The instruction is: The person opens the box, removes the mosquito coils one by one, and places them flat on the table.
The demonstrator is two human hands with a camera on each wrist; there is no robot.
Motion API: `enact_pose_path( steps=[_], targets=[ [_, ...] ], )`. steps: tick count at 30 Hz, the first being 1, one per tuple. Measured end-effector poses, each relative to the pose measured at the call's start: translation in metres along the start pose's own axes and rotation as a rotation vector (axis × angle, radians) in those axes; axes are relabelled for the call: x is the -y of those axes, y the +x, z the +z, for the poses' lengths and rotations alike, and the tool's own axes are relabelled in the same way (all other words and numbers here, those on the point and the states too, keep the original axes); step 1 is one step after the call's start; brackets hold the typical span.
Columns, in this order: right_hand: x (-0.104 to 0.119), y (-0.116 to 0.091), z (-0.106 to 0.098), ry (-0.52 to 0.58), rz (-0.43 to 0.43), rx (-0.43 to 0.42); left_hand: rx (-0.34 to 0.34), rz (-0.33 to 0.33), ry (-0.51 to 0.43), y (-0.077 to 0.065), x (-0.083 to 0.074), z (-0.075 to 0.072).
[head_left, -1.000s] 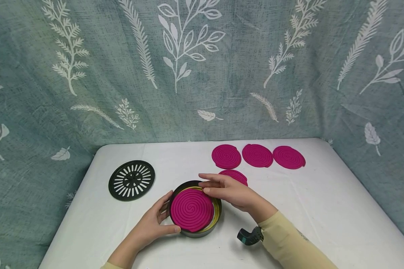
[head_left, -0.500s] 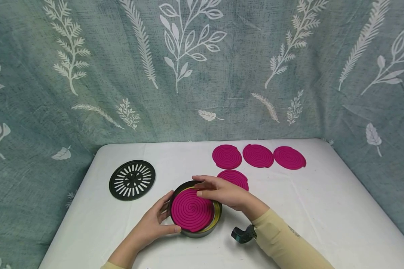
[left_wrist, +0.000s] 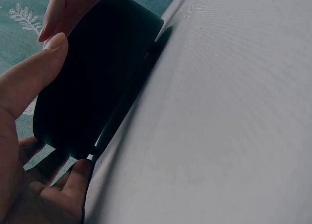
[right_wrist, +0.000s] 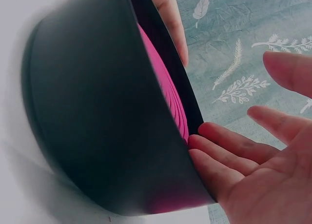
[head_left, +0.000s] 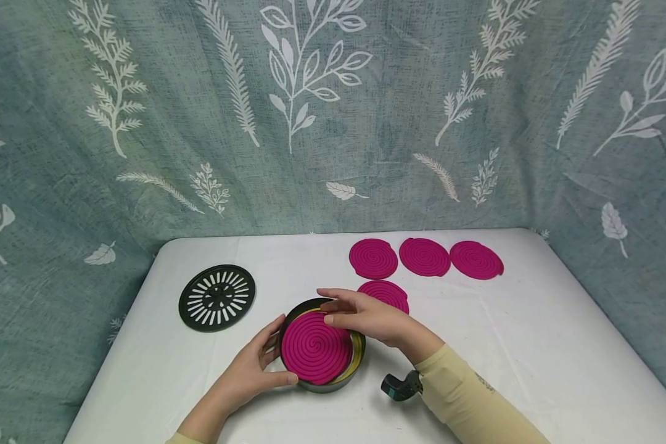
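A round black tin (head_left: 323,388) sits on the white table with a magenta mosquito coil (head_left: 313,351) lying inside it. Part of a yellow lining (head_left: 357,356) shows at the tin's right inner side. My left hand (head_left: 254,364) grips the tin from the left, thumb at the front and fingers round the side; the left wrist view has the dark tin wall (left_wrist: 97,77) between them. Over the back right rim lies my right hand (head_left: 374,317), its fingers extended. In the right wrist view, the lower fingertips of that hand (right_wrist: 258,160) touch the rim.
Behind the tin lies another magenta coil (head_left: 385,294), partly hidden by the right hand. Three more coils (head_left: 424,257) form a row at the table's back. A black slotted lid (head_left: 217,298) lies to the left. A patterned teal curtain (head_left: 333,185) hangs behind.
My right hand has shifted slightly left, its thumb now over the coil's edge in the tin. The left hand and the tin have stayed put.
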State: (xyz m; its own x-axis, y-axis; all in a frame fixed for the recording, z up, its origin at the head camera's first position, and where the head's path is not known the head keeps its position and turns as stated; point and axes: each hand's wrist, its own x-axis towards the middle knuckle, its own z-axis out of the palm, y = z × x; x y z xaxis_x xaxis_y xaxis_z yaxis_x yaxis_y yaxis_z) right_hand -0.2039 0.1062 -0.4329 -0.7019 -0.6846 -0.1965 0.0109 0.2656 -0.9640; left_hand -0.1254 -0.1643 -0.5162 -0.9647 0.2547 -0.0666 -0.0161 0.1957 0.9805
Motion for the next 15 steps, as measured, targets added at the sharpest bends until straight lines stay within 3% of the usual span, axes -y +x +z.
enact_pose_path(
  steps=[10, 15],
  targets=[
    [0.0017, -0.0019, -0.0018, 0.009, -0.031, -0.033, 0.009, 0.018, -0.025, -0.0004, 0.0009, 0.0001],
    [0.0016, -0.0013, -0.0016, 0.076, -0.031, -0.052, 0.007, 0.013, -0.026, -0.0002, 0.0014, 0.0001]
  ],
)
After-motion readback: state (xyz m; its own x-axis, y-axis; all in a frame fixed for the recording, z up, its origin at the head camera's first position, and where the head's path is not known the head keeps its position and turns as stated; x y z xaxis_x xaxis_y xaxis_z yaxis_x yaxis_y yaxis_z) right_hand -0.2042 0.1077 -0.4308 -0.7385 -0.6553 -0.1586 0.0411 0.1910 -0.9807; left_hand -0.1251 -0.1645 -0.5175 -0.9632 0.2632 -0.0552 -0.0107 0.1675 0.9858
